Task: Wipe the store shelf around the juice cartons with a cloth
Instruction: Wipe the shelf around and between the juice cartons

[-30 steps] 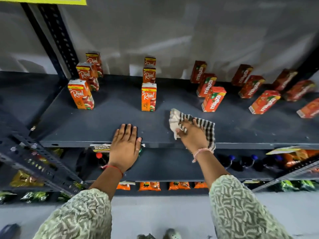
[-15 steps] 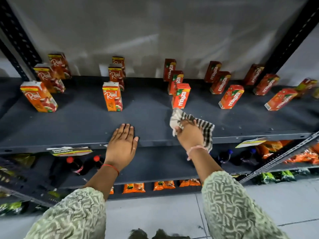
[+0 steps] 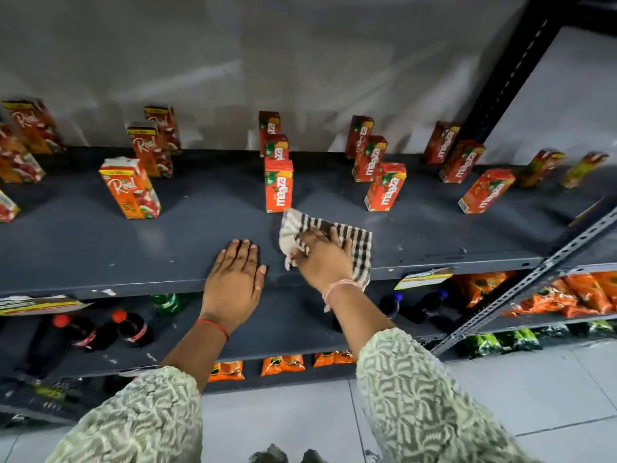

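A dark grey metal shelf (image 3: 187, 235) carries rows of juice cartons. My right hand (image 3: 322, 260) presses a white and black checked cloth (image 3: 350, 238) flat on the shelf near its front edge, just in front of the nearest Maaza carton (image 3: 278, 185). More Maaza cartons (image 3: 385, 187) stand in rows to the right. Orange Real cartons (image 3: 130, 188) stand to the left. My left hand (image 3: 235, 279) lies flat, fingers together, on the shelf's front edge, left of the cloth and apart from it.
A black perforated upright (image 3: 510, 71) stands at the back right, and a grey angled strut (image 3: 534, 282) crosses the lower right. Lower shelves hold dark bottles (image 3: 100, 329) and orange snack packets (image 3: 567, 295). Price labels (image 3: 422, 277) hang off the shelf edge.
The view has swung right along the shelf. My right hand has slid the cloth rightwards to sit in front of the Maaza cartons. My left hand has shifted right along the front edge, nearer the cloth.
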{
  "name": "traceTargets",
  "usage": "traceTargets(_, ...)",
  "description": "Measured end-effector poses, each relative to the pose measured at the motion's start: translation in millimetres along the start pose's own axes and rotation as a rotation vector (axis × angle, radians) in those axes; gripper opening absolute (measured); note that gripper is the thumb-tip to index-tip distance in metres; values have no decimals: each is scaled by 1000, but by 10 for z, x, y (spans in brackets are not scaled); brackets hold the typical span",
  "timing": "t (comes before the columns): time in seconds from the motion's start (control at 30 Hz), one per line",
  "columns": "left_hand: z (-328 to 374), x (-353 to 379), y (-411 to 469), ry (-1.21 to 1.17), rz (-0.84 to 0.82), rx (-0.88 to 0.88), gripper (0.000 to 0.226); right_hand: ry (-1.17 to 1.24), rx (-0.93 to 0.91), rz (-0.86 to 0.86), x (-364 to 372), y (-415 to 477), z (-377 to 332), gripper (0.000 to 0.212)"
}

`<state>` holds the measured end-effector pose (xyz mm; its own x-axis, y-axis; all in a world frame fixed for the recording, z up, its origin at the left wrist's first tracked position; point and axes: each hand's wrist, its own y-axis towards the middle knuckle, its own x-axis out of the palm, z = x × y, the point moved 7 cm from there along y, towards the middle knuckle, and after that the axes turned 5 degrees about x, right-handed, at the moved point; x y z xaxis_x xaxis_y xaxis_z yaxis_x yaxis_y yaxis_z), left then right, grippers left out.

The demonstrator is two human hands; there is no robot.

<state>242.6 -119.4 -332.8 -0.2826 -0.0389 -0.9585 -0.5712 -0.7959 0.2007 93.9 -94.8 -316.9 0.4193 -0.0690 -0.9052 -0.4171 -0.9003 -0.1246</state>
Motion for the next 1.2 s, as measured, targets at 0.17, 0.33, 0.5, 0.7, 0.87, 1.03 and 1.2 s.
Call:
traceTargets(0.17, 102, 6, 40, -3, 2, -22, 63, 84, 232, 146, -348, 23, 754, 36)
traceTargets(0.33, 400, 101, 156, -19, -26, 73, 58, 105, 214, 135, -472, 113, 676, 42)
traceTargets(0.5, 858, 260, 327, -23, -60, 195, 55, 20, 85, 28, -252, 134, 616, 45)
traceTargets(0.7, 904, 258, 389, -15, -72, 192, 58, 80, 181, 189, -479, 144, 1039, 41)
traceTargets(0.87, 1626, 459, 788, -67, -87, 305, 72, 115, 454, 417, -1122, 96, 2015, 37)
traceTargets(1.03, 1715, 482, 787, -50, -96, 308, 80, 23, 288, 131, -860, 244, 1701, 47)
traceTargets(1.2, 1750, 503, 767, -47, -107, 310, 79, 94, 409, 185, -968, 226, 1915, 41)
